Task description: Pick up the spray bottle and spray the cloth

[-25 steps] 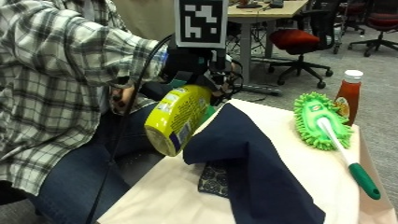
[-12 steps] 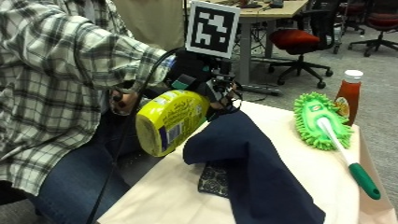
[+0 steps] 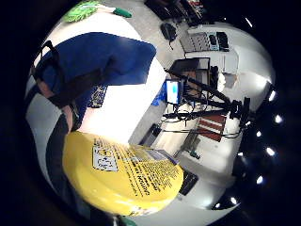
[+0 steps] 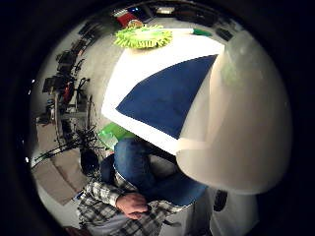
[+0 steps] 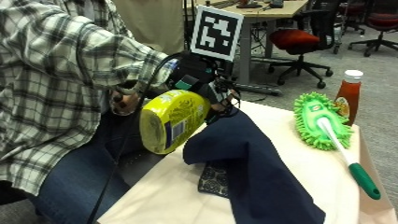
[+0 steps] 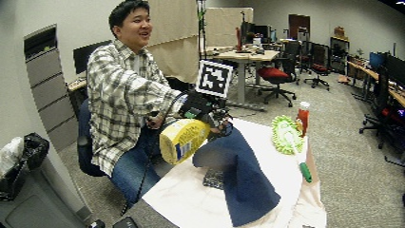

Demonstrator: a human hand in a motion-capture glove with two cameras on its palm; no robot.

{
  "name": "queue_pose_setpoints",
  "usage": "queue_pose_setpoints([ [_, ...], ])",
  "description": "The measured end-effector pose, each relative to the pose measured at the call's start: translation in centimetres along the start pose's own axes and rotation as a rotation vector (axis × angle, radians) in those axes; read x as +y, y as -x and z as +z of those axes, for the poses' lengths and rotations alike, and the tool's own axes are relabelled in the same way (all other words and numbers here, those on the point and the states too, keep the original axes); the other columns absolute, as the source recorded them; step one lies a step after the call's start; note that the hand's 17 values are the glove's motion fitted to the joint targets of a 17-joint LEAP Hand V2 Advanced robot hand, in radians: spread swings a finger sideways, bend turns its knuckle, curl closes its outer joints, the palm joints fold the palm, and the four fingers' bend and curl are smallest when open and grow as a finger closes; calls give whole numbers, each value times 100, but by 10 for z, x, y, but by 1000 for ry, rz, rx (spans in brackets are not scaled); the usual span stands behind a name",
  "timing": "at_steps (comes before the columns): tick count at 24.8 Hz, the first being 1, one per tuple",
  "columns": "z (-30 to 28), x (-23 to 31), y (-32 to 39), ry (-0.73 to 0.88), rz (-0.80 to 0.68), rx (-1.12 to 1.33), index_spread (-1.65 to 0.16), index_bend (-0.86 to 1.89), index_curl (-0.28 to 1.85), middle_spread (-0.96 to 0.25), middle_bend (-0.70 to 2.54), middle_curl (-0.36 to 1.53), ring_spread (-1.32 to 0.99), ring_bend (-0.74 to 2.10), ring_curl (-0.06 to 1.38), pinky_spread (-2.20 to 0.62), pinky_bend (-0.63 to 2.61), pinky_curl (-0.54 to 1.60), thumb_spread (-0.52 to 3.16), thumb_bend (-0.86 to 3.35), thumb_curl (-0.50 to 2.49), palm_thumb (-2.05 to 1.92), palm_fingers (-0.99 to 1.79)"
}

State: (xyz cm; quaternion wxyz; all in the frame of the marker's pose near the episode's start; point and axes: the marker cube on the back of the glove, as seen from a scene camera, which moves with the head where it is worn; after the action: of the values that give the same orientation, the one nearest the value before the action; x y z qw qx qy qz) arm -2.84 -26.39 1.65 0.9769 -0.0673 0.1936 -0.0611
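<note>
Over table edge: gloved right hand [image 5: 198, 80] grips spray bottle [image 5: 173, 120], apparently by its neck.
Change: bottle swung more sideways, nozzle nearer navy cloth [image 5: 252, 163].
Meaning: spraying seems imminent.

The person wears a grey-and-white plaid flannel shirt [image 5: 56, 70] with long sleeves, blue jeans [image 5: 68, 186], and a black glove on the right hand [image 5: 196, 77].

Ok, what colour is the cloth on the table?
Dark navy blue cloth, plain, no pattern; clearest in the outside view.
</note>
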Motion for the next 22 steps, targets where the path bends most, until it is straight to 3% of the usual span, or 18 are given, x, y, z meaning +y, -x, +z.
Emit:
queue_pose_setpoints([
  [12,-10,2,-3,-75,16,-138,-30,18,57,-17,53,54,-22,55,48,-11,38,42,14,-3,79,109,126],
  [22,-45,25,-5,-340,-47,-695,-29,18,58,-17,53,53,-21,55,48,-11,39,42,14,-3,79,109,125],
])
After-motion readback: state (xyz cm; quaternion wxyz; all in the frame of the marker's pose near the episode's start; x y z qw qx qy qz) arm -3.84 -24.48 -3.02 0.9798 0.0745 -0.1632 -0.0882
